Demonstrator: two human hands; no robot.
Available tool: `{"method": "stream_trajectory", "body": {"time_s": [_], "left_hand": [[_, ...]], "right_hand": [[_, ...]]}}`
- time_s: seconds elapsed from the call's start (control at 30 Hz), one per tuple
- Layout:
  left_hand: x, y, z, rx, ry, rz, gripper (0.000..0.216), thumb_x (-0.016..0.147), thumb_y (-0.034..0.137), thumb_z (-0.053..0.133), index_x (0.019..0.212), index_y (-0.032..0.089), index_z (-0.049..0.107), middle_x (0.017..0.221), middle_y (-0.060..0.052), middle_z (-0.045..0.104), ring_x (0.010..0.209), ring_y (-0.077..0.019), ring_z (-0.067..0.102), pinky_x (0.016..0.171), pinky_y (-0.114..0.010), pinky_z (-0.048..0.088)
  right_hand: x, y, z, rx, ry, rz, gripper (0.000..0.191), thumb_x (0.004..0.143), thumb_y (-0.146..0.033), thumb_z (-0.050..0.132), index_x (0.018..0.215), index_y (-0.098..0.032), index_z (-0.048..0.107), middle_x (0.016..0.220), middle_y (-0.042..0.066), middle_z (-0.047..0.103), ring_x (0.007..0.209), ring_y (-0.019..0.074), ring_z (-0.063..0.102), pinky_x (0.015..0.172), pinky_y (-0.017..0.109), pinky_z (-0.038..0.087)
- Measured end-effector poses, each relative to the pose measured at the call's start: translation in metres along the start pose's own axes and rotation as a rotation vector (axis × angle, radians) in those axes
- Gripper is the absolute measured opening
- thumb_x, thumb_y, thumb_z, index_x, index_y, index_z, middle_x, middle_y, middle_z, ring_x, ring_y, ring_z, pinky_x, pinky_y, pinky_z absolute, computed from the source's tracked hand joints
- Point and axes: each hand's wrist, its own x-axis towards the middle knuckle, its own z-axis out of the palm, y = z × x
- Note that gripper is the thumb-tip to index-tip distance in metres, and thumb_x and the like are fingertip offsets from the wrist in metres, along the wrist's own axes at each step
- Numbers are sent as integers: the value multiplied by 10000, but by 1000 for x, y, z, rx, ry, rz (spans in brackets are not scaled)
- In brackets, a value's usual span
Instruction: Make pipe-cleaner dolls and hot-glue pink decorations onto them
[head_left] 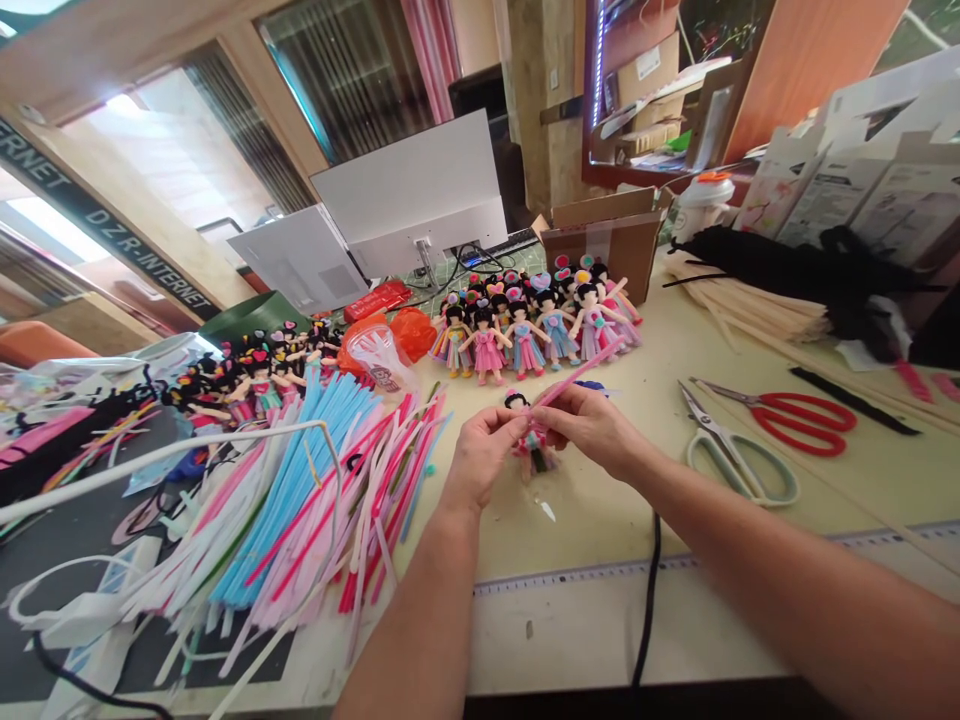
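Our left hand (pixel 478 448) pinches in from the left on the small doll (pixel 535 456), thumb and fingertips drawn narrow; our right hand (pixel 594 424), just as narrow, holds a pink strip (pixel 589 368) slanting up and rightward. The doll lies between both, head pointing away from us; whether its feet touch the counter (pixel 592 535), we cannot tell.

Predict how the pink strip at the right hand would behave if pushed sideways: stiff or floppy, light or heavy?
The pink strip is probably light, being so thin. It seems fairly stiff, since it juts past the right hand without drooping. Its slimness suggests a sideways push could bend it.
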Motion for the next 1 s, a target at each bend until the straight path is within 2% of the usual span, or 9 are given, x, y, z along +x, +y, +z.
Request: {"method": "stream_trajectory", "body": {"time_s": [0.2, 0.37, 0.5, 0.67, 0.83, 1.0], "left_hand": [[-1, 0, 1, -39, -44, -71, 312, 615, 404, 786, 724, 131, 681, 620, -4, 630, 560, -97, 522, 585, -246, 416], [-1, 1, 2, -23, -40, -55, 300, 605, 392, 784, 703, 132, 674, 616, -1, 624, 564, -95, 510, 586, -246, 409], [0, 0, 1, 14, 3, -4, 274, 636, 387, 764, 671, 138, 657, 604, 14, 598, 572, -85, 477, 598, -238, 388], [1, -4, -4, 21, -22, -9, 312, 711, 448, 708, 711, 136, 689, 604, 14, 585, 568, -86, 460, 583, -239, 370], [2, -2, -5, -6, -54, -25, 255, 634, 350, 791, 730, 129, 706, 646, 1, 635, 589, -84, 502, 616, -237, 406], [0, 1, 0, -141, -24, -73, 264, 623, 330, 797, 724, 128, 661, 624, 1, 636, 535, -68, 504, 548, -216, 401]], "right_hand": [[1, 3, -1, -8, -19, -9, 316, 635, -431, 754, 719, -165, 606, 569, -37, 574, 475, 82, 500, 461, 240, 432], [1, 4, 1, 14, -31, 3, 339, 640, -433, 768, 755, -176, 579, 602, -27, 608, 478, 90, 526, 456, 243, 442], [1, 4, 1, 17, -47, -10, 328, 638, -402, 776, 774, -174, 582, 616, -28, 601, 493, 90, 531, 462, 241, 447], [2, 4, 0, 12, -36, -56, 277, 642, -357, 757, 756, -173, 583, 607, -32, 582, 497, 85, 517, 466, 238, 446], [1, 1, -1, 29, -55, -79, 280, 654, -363, 753, 769, -176, 580, 646, -25, 601, 521, 86, 532, 486, 238, 462], [0, -2, 0, 61, -3, -79, 318, 723, -447, 694, 868, -180, 603, 715, -6, 624, 615, 113, 584, 547, 257, 505]]}}
